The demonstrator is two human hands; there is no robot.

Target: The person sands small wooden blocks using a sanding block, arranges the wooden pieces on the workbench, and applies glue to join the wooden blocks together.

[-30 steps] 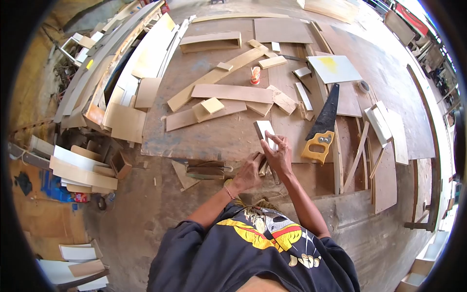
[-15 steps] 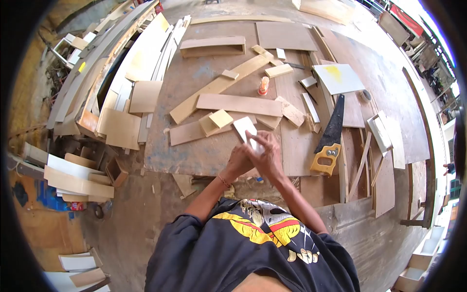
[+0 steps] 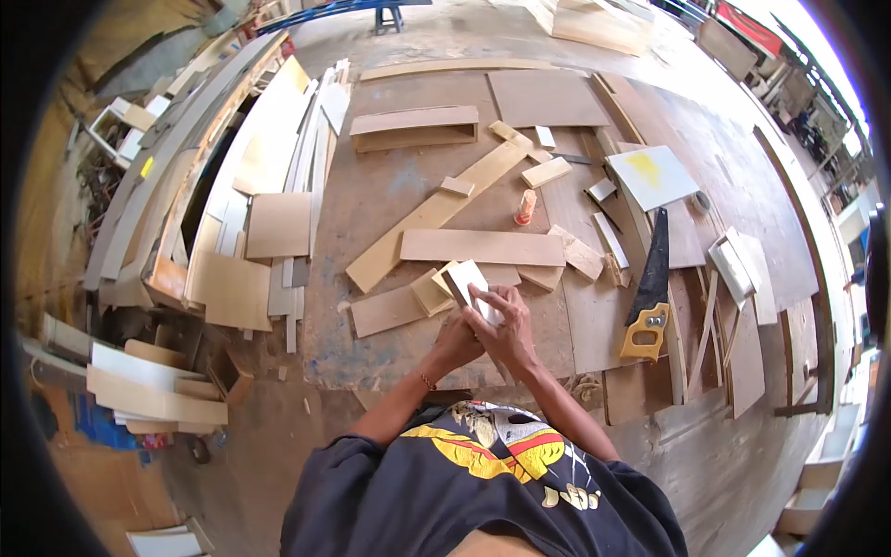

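One white-topped block (image 3: pixel 464 279) juts forward from your right hand (image 3: pixel 504 323), which grips it, while what your left hand (image 3: pixel 455 342), just beside, holds is hidden; a loose pinch could let it slip toward the long board (image 3: pixel 483 247) beyond.

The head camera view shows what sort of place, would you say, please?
Probably a woodworking workshop, judging by the black-bladed, yellow-handled handsaw, the long, flat brown wooden board and the open-fronted brown wooden box.
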